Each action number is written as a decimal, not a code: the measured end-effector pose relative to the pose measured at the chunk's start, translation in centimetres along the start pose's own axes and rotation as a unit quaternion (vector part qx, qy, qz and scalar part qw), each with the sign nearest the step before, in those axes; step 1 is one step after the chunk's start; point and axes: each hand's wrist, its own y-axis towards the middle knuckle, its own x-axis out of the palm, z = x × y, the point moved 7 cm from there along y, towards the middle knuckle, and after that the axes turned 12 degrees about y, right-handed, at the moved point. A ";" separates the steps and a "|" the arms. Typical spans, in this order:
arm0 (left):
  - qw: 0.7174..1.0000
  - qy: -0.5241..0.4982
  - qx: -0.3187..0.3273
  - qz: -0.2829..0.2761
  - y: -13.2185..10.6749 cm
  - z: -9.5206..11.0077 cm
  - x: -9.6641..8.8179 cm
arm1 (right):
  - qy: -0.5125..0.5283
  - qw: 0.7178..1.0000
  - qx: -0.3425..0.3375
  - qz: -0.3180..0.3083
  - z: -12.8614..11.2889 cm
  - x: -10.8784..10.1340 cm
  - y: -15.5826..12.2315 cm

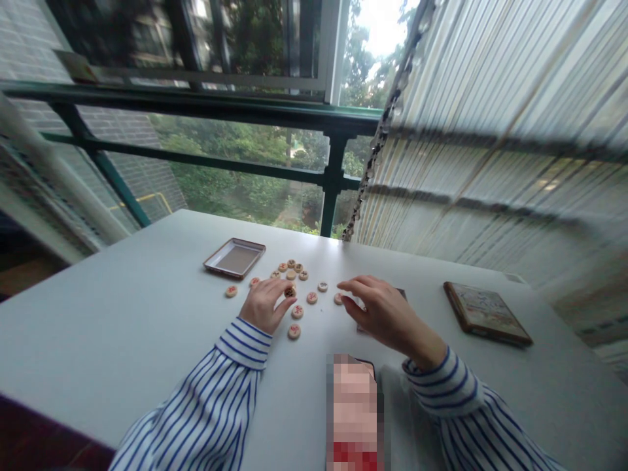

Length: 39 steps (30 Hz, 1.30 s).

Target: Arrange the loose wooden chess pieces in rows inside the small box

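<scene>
White table (122, 327): tray (236, 258) at left, inner floor showing; box (488, 314) at right; pieces (297, 312) mostly between. Left hand (261, 306) pinches one piece (289, 292); right hand (385, 317), fingers and thumb parted, near another.

Characters (294, 330) on the round pieces (312, 298) are too small to read
</scene>
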 end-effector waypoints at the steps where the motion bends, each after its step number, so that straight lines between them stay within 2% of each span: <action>1: 1.000 -0.003 0.000 0.003 0.2 0.3 -0.2 | 0.001 1.000 0.003 0.004 0.2 -0.3 0.0; 9: 1.000 -0.017 0.013 0.014 2.3 3.1 -1.4 | 0.012 0.999 0.019 0.035 1.3 -2.6 -0.8; 21: 0.995 -0.091 0.045 0.013 7.7 8.0 -1.7 | 0.029 0.995 0.031 0.085 2.3 -5.5 -1.5; 31: 0.984 -0.155 0.084 0.019 10.7 11.5 -1.2 | 0.063 0.985 0.044 0.156 3.3 -7.7 -2.0; 35: 0.981 -0.166 0.097 0.012 10.9 12.1 -0.4 | 0.114 0.979 0.058 0.160 4.5 -7.7 -2.0; 39: 0.980 -0.163 0.113 0.003 10.6 12.3 0.2 | 0.198 0.968 0.080 0.135 5.8 -6.8 -1.8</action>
